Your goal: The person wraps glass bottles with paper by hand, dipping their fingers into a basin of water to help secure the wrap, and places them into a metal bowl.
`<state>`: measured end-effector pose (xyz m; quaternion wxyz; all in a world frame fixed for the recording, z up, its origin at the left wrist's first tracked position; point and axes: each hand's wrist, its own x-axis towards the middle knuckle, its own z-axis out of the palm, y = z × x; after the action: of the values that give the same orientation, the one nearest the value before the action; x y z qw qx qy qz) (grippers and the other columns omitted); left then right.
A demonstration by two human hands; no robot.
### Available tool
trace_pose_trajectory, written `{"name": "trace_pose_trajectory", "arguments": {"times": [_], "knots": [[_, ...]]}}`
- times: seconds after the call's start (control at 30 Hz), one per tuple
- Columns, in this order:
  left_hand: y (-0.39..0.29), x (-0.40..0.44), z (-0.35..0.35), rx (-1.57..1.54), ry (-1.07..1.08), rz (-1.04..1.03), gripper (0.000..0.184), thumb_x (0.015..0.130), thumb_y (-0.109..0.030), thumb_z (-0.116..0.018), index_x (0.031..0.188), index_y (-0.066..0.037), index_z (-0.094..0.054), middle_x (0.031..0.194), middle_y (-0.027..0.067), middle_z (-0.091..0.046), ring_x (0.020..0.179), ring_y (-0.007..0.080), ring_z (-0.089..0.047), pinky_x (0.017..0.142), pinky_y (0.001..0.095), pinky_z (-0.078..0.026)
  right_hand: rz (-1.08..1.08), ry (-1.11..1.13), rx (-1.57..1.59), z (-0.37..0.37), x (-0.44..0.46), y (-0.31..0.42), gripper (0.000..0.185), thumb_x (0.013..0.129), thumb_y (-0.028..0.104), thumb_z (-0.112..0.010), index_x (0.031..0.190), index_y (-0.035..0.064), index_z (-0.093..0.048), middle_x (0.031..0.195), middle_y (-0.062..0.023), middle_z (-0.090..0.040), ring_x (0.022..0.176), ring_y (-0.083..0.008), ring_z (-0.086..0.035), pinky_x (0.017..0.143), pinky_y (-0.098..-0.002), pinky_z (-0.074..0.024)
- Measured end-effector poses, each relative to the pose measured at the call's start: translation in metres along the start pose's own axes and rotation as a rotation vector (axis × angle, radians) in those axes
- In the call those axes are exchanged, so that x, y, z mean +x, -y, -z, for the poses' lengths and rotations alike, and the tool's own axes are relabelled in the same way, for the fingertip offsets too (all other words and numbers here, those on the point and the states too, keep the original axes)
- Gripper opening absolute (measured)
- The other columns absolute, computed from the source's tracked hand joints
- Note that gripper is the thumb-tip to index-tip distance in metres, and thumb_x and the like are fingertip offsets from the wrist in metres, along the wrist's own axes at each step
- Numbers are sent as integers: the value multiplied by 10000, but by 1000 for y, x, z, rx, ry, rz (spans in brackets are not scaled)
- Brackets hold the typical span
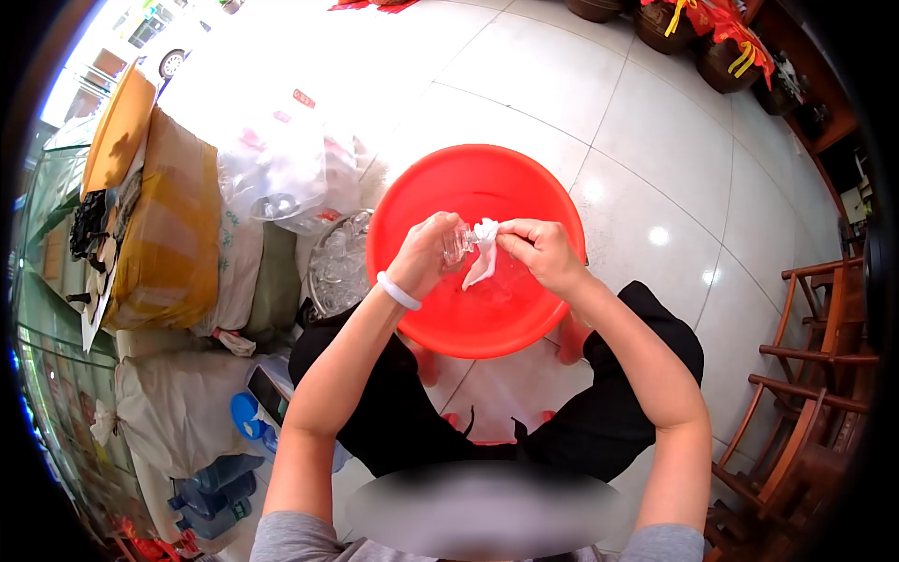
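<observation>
Over a red basin, my left hand is wrapped round a small clear glass bottle, its neck turned to the right. My right hand pinches a white cloth at the bottle's mouth. One end of the cloth hangs down over the basin. Whether part of the cloth is inside the neck I cannot tell. To the left of the basin stands a metal bowl full of clear glass pieces, which look like more small bottles.
A taped cardboard box and clear plastic bags stand at the left. Blue plastic water bottles lie at the lower left. Wooden chairs stand at the right. Dark jars with red covers line the upper right.
</observation>
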<state>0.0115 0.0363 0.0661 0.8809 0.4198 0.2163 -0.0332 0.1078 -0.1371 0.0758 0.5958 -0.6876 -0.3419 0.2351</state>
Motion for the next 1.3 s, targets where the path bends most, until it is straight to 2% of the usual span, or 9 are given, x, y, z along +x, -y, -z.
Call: {"name": "trace_pose_trajectory", "arguments": {"times": [0.1, 0.2, 0.63, 0.73, 0.77, 0.83, 0.9, 1.17, 1.3], "knots": [[-2, -5, -11, 60, -46, -6, 230, 900, -298, -462, 814, -101, -543, 700, 9, -553, 563, 98, -465, 485, 227, -329, 318, -77, -472, 7, 2, 4, 103, 780, 88, -571, 775, 3, -629, 630, -106, -558, 610, -236, -560, 569, -340, -457], [8, 3, -3, -15, -18, -5, 260, 909, -320, -435, 800, -100, -521, 669, 18, -520, 520, 108, -429, 456, 237, -298, 417, 41, -578, 5, 1, 3, 70, 743, 68, -575, 708, 12, -597, 629, -96, -545, 610, -264, -527, 570, -369, -455], [15, -5, 0, 35, 61, 144, 308, 917, -364, -369, 804, -105, -490, 628, 20, -475, 466, 112, -339, 427, 238, -233, 518, 106, -456, -7, -12, -8, 50, 754, 52, -573, 752, 13, -606, 620, -83, -537, 592, -214, -521, 554, -342, -440], [13, -7, -9, 29, 10, 15, 276, 921, -343, -375, 825, -106, -478, 653, 25, -477, 475, 111, -342, 437, 238, -242, -159, -29, 378, -16, -14, -5, 155, 848, 119, -576, 845, -26, -631, 587, 13, -490, 560, -77, -450, 557, -265, -389], [11, -8, -12, 61, -9, -29, 255, 924, -323, -379, 835, -104, -474, 668, 28, -481, 488, 111, -355, 447, 239, -256, -158, -28, 374, -15, -12, -7, 155, 848, 119, -576, 845, -26, -631, 587, 13, -490, 560, -77, -450, 557, -265, -389], [9, -9, -17, 90, -26, -78, 235, 927, -304, -383, 845, -102, -470, 682, 32, -484, 500, 112, -367, 457, 241, -270, -459, 45, 928, -11, -8, -14, 171, 848, 127, -586, 821, -37, -629, 588, 32, -451, 544, -70, -390, 532, -229, -333], [6, -12, -22, 170, -87, -149, 216, 930, -270, -399, 874, -83, -491, 709, 41, -505, 531, 116, -398, 478, 244, -306, -460, 67, 995, -9, -7, -14, 178, 846, 141, -598, 822, -32, -631, 578, 37, -403, 526, -64, -321, 507, -210, -266], [-1, -8, -9, -38, -71, -93, 239, 925, -268, -423, 896, -60, -538, 753, 45, -549, 589, 119, -468, 502, 248, -357, -107, -26, 159, 12, -2, 7, 140, 825, 72, -580, 826, -50, -650, 795, -61, -659, 735, -95, -589, 670, -227, -464], [0, -8, -8, 26, -103, -99, 236, 923, -270, -431, 896, -64, -543, 762, 36, -553, 592, 97, -471, 507, 232, -373, 131, -72, -144, 21, 0, 23, 87, 789, 41, -576, 773, -14, -642, 637, -78, -590, 590, -151, -556, 554, -268, -439]]}}
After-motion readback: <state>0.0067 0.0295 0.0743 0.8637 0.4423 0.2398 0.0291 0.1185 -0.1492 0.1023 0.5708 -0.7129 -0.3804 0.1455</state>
